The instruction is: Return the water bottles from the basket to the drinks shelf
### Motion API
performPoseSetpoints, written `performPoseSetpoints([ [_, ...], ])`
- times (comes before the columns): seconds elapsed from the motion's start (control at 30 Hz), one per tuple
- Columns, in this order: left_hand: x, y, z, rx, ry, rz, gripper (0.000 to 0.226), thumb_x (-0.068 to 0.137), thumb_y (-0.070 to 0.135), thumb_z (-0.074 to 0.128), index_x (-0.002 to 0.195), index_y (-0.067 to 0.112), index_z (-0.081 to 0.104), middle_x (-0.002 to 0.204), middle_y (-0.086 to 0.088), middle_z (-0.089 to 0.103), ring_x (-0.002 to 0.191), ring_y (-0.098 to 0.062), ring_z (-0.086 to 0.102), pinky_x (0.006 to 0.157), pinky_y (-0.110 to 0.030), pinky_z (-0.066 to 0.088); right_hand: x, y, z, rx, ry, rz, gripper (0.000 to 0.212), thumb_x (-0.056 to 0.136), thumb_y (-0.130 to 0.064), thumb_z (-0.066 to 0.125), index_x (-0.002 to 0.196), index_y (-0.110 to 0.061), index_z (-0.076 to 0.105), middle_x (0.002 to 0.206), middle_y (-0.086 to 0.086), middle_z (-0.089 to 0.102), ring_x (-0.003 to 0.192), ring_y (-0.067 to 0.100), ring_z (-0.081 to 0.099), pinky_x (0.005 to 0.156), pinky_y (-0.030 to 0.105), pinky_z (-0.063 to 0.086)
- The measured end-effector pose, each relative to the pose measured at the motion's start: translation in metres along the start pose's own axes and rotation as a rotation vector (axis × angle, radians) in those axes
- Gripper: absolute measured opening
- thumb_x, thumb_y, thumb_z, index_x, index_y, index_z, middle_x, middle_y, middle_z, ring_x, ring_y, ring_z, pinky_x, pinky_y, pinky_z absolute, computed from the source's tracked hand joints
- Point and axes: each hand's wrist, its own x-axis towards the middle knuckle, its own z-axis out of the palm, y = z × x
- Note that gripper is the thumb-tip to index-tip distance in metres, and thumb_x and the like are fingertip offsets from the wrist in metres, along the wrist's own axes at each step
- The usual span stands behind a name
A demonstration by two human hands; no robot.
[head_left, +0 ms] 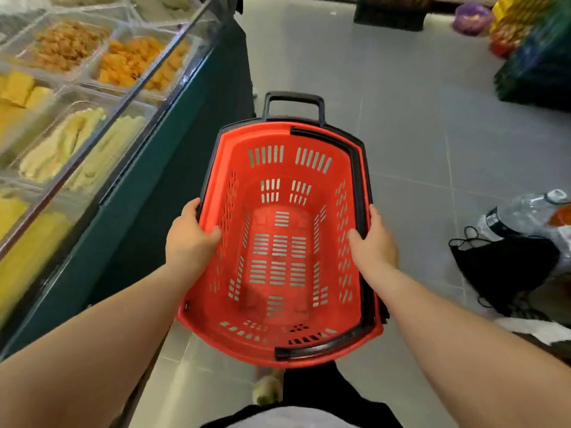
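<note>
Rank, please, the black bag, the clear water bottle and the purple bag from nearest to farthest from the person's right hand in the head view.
1. Black bag, on the floor just right of the right hand.
2. Water bottle, lying just beyond that bag, at the right edge.
3. Purple bag, far up the aisle, top right.

Clear bottle (522, 213) partly beyond right edge

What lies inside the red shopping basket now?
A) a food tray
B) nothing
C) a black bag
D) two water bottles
B: the red shopping basket shows only its bare slotted floor, while the left hand and right hand grip its side rims.
</note>
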Motion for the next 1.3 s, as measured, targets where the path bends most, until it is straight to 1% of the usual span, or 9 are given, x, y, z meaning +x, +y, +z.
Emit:
performPoseSetpoints([
  [0.17,0.1,0.029,0.052,0.076,-0.082,0.004,0.073,0.08,0.018,0.062,0.147,0.018,0.033,0.125,-0.017,0.058,0.105,-0.034,0.059,0.079,-0.035,0.043,0.099,-0.008,0.04,-0.026,-0.015,0.064,0.063,0.091,-0.04,0.052,0.146,-0.03,0.023,0.133,0.008,0.055,0.116,0.031,0.055,0.093,0.04,0.044],
  [0.27,0.158,0.041,0.083,0.083,-0.195,-0.054,0.079,0.079,0.014,0.062,0.15,0.019,0.027,0.129,-0.017,0.055,0.108,-0.034,0.059,0.089,-0.043,0.05,0.156,-0.011,0.065,-0.063,-0.034,0.105,0.063,0.091,-0.04,0.051,0.146,-0.028,0.022,0.131,0.009,0.055,0.114,0.032,0.056,0.091,0.04,0.045],
  [0.4,0.229,0.045,0.132,0.12,-0.356,-0.145,0.091,0.078,0.011,0.066,0.154,0.024,0.017,0.134,-0.018,0.049,0.111,-0.036,0.057,0.094,-0.047,0.05,0.23,-0.007,0.107,-0.102,-0.095,0.18,0.073,0.089,-0.034,0.056,0.148,-0.021,0.016,0.14,0.011,0.047,0.123,0.033,0.049,0.098,0.043,0.041],
  [0.67,0.335,-0.005,0.264,0.069,-0.388,-0.24,0.09,0.077,0.008,0.065,0.151,0.029,0.018,0.136,-0.016,0.046,0.115,-0.036,0.055,0.097,-0.049,0.048,0.338,0.051,0.227,-0.06,-0.253,0.273,0.082,0.08,-0.023,0.061,0.148,-0.023,0.014,0.137,0.014,0.047,0.122,0.033,0.049,0.102,0.044,0.042],
  [0.77,0.36,-0.03,0.313,0.028,-0.415,-0.229,0.09,0.075,0.009,0.067,0.148,0.031,0.02,0.141,-0.012,0.044,0.117,-0.034,0.055,0.099,-0.049,0.048,0.362,0.083,0.27,0.041,-0.254,0.334,0.08,0.079,-0.019,0.062,0.146,-0.021,0.019,0.132,0.013,0.051,0.117,0.03,0.053,0.099,0.037,0.043],
  [0.93,0.384,-0.057,0.373,0.013,-0.419,-0.249,0.091,0.076,0.015,0.07,0.146,0.039,0.016,0.137,-0.01,0.047,0.117,-0.032,0.055,0.097,-0.051,0.048,0.386,0.121,0.319,0.126,-0.299,0.388,0.082,0.077,-0.012,0.06,0.146,-0.021,0.015,0.14,0.014,0.044,0.125,0.03,0.048,0.105,0.047,0.04],
  [1.1,0.417,-0.063,0.399,0.008,-0.368,-0.233,0.093,0.077,0.015,0.069,0.149,0.038,0.014,0.145,-0.009,0.04,0.124,-0.031,0.05,0.103,-0.049,0.043,0.416,0.12,0.337,0.097,-0.229,0.297,0.088,0.082,-0.014,0.058,0.15,-0.025,0.003,0.149,0.009,0.031,0.136,0.025,0.033,0.112,0.037,0.027],
  [1.2,0.44,-0.045,0.395,0.085,-0.409,-0.21,0.099,0.079,0.02,0.075,0.151,0.037,0.01,0.147,-0.008,0.038,0.126,-0.031,0.049,0.102,-0.05,0.044,0.441,0.107,0.329,0.079,-0.337,0.312,0.097,0.083,-0.015,0.064,0.15,-0.025,-0.005,0.151,0.01,0.03,0.136,0.026,0.033,0.113,0.04,0.028],
  [1.3,0.449,-0.019,0.378,0.138,-0.475,-0.116,0.095,0.078,0.033,0.078,0.152,0.031,0.018,0.152,-0.007,0.033,0.136,-0.031,0.039,0.11,-0.051,0.036,0.449,0.084,0.307,0.011,-0.415,0.288,0.105,0.075,-0.026,0.075,0.15,-0.02,0.001,0.15,0.012,0.031,0.137,0.028,0.033,0.112,0.045,0.029],
])
